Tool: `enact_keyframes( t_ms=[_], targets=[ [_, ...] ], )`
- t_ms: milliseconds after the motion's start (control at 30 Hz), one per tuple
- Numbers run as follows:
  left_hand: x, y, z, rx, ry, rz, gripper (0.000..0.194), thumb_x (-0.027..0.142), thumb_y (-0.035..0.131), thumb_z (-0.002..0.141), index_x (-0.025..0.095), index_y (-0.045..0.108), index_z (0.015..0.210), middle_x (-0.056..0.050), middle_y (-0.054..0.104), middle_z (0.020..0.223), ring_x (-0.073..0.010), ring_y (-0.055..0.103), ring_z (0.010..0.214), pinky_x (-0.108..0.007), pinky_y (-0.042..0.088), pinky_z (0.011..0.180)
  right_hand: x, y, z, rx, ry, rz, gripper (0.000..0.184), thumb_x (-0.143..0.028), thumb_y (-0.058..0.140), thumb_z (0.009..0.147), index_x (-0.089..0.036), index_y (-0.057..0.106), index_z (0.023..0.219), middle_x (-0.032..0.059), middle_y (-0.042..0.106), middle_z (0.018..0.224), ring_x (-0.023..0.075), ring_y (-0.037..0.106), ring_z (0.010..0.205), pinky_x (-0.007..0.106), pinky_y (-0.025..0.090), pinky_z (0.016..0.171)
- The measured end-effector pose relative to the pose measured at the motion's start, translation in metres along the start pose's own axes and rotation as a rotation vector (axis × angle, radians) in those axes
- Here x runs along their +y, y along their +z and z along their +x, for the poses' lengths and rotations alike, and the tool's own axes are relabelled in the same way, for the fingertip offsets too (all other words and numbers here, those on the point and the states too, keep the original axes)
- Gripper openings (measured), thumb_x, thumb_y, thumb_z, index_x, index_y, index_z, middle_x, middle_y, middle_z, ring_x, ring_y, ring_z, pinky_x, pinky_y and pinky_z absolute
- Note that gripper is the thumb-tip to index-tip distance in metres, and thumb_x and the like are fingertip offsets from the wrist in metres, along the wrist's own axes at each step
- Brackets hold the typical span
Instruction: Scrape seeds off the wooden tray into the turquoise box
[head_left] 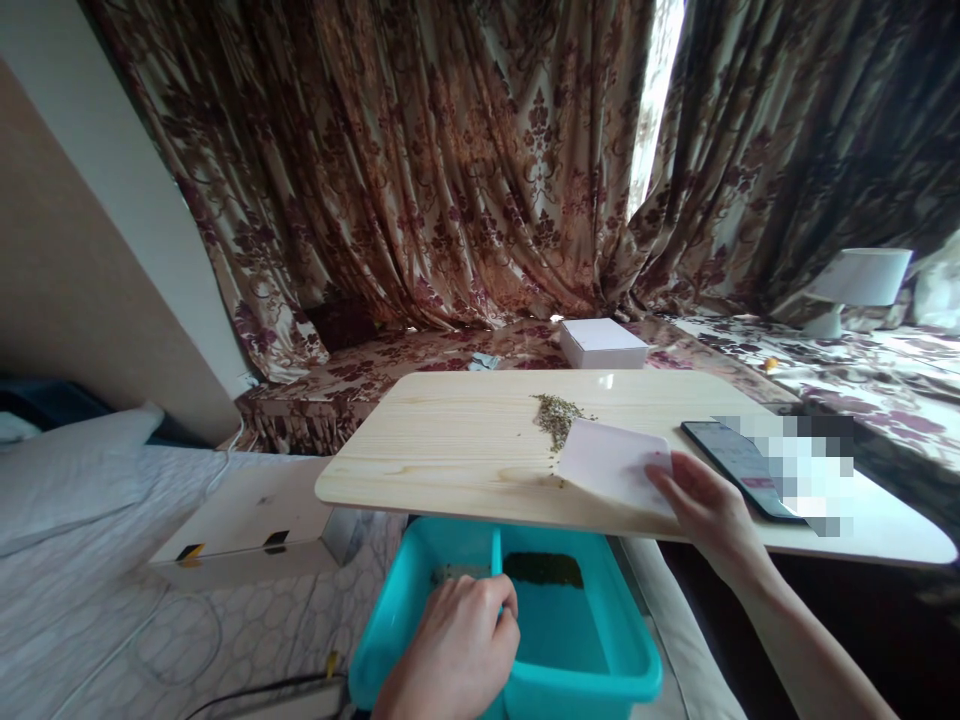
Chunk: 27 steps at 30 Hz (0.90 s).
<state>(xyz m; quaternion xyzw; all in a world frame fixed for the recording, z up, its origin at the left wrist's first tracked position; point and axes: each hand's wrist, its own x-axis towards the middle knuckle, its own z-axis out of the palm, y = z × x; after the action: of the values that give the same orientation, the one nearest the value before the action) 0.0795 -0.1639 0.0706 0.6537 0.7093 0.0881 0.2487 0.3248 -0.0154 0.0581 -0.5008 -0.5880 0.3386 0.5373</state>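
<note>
My right hand (pixel 701 500) grips a flat white card (pixel 611 460) by its right end, thumb on top. The card's far left edge touches a loose heap of small green-brown grains (pixel 556 418), like seeds or dried buds, on the pale wooden tabletop (pixel 435 440). Below the table's front edge, my left hand (pixel 469 635) hangs over the divider of a turquoise two-part tub (pixel 581 635). Its fingers are curled closed; whatever they may hold is hidden. A dark greenish layer (pixel 544 569) lies in the tub's right compartment, and a few specks show in the left one.
A phone (pixel 739 465) lies on the tabletop right of my right hand, partly blurred out. Behind the table are a white box (pixel 604 342) and a lamp (pixel 862 280) on a patterned ledge. A white carton (pixel 251 515) rests on the bed at left.
</note>
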Motion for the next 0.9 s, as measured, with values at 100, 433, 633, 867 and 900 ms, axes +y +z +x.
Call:
enact_keyframes(
  t_ms=[100,433,633,867,900],
  targets=[
    [0.000,-0.003,0.000,0.004,-0.001,0.005,0.028,0.019,0.038,0.083,0.026,0.065,0.088,-0.002,0.068,0.093,-0.0205,0.059,0.094,-0.027,0.040,0.082,-0.001,0.003,-0.001,-0.004,0.016,0.007,0.037,-0.052,0.073,0.060,-0.021,0.069,0.081,0.0063,0.074,0.080,0.0254,0.070,0.082,0.032,0.056,0.073],
    [-0.007,0.000,0.001,0.009,0.002,-0.018,0.027,0.018,0.039,0.083,0.026,0.065,0.087,0.000,0.067,0.094,-0.0193,0.058,0.094,-0.028,0.040,0.084,-0.014,-0.006,-0.012,-0.157,0.094,0.101,0.043,-0.053,0.078,0.057,-0.020,0.071,0.082,0.0087,0.076,0.084,0.0255,0.070,0.077,0.032,0.058,0.066],
    [-0.005,0.000,0.000,0.014,0.002,-0.009,0.029,0.017,0.038,0.083,0.025,0.065,0.088,-0.001,0.067,0.093,-0.0192,0.058,0.093,-0.028,0.040,0.084,-0.003,0.001,0.013,0.074,-0.018,0.066,0.036,-0.048,0.076,0.059,-0.022,0.067,0.083,0.0054,0.075,0.081,0.0254,0.071,0.079,0.037,0.057,0.076],
    [-0.004,0.001,0.000,0.004,-0.019,-0.005,0.028,0.017,0.038,0.084,0.025,0.065,0.089,-0.001,0.067,0.094,-0.0192,0.058,0.094,-0.028,0.040,0.085,0.001,0.010,0.017,0.042,-0.083,-0.017,0.027,-0.043,0.069,0.066,-0.023,0.066,0.083,0.0058,0.076,0.081,0.0242,0.072,0.079,0.036,0.057,0.074],
    [-0.004,0.001,0.000,0.006,-0.020,-0.004,0.028,0.017,0.038,0.084,0.025,0.065,0.090,-0.001,0.067,0.095,-0.0193,0.058,0.095,-0.028,0.040,0.085,0.000,0.010,0.017,0.042,-0.086,-0.029,0.027,-0.043,0.069,0.067,-0.022,0.066,0.083,0.0061,0.076,0.081,0.0242,0.072,0.079,0.036,0.057,0.074]
  ],
)
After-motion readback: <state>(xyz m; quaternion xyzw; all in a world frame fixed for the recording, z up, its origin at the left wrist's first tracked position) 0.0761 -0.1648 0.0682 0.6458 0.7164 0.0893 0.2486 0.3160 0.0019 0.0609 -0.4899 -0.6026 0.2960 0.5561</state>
